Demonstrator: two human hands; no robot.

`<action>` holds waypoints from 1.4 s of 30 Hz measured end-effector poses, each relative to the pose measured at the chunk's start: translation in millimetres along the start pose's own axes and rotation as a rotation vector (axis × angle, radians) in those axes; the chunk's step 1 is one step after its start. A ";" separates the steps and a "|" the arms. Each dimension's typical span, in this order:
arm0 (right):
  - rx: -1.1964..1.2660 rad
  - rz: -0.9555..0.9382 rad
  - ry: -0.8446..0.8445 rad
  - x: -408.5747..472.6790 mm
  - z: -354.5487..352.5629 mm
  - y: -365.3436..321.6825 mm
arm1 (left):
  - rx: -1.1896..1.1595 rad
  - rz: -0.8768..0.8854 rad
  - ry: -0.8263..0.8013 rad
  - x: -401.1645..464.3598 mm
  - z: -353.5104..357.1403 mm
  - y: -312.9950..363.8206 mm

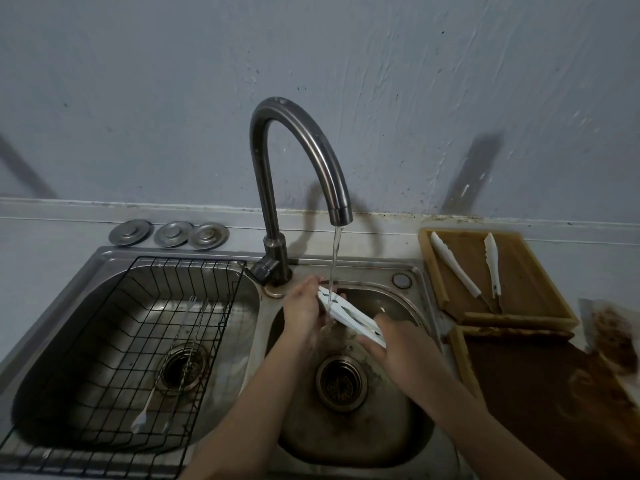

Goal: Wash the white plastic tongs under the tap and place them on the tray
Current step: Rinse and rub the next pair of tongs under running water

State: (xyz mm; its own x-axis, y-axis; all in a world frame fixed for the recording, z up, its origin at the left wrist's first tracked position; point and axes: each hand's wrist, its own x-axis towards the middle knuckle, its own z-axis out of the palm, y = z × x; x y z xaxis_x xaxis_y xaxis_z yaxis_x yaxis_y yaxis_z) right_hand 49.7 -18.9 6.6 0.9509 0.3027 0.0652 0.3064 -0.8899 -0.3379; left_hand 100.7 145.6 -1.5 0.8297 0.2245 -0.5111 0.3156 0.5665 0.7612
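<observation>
Tongs (349,315) being gripped at both ends over the right sink basin (408,303): left hand (304,306) closed around the far end, right hand (398,344) pinching the near end. Being rinsed now under the water stream (334,261) from the tap (298,161). Judging from this, washing underway, placing still left. Waiting at right, the wooden tray (519,271), already carrying two other tongs (457,268). Nothing blocking the way there; only the sink rim to be crossed.
</observation>
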 end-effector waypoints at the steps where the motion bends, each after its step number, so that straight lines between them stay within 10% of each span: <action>1: -0.011 -0.011 -0.002 -0.3 -0.5 0.0 | -0.050 -0.031 0.028 0.0 -0.1 1.5; 6: 0.003 -0.012 -0.003 -1.7 -1.1 1.4 | -0.287 -0.169 0.007 -2.8 8.2 4.5; 14: -0.031 -0.027 0.013 -2.2 -8.2 1.1 | -0.021 -0.225 -0.146 -9.3 9.0 5.0; 26: 0.717 0.035 -0.256 -2.6 -8.6 -16.2 | -0.376 -0.209 -0.170 -11.9 4.1 8.8; 36: 0.238 -0.051 0.054 -8.8 -4.6 4.1 | 0.235 0.105 -0.124 -16.9 -17.3 5.5; 42: -0.159 -0.213 0.299 -9.2 -14.0 20.3 | 0.259 0.260 -0.384 -23.8 -33.4 12.4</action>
State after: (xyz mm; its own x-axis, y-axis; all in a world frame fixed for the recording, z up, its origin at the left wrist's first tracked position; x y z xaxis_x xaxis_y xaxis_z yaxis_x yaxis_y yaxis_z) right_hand 47.8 -44.5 12.3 0.8290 0.3946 0.3963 0.4792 -0.8665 -0.1397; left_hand 69.4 173.7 6.7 0.9892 -0.0023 -0.1468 0.1405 0.3057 0.9417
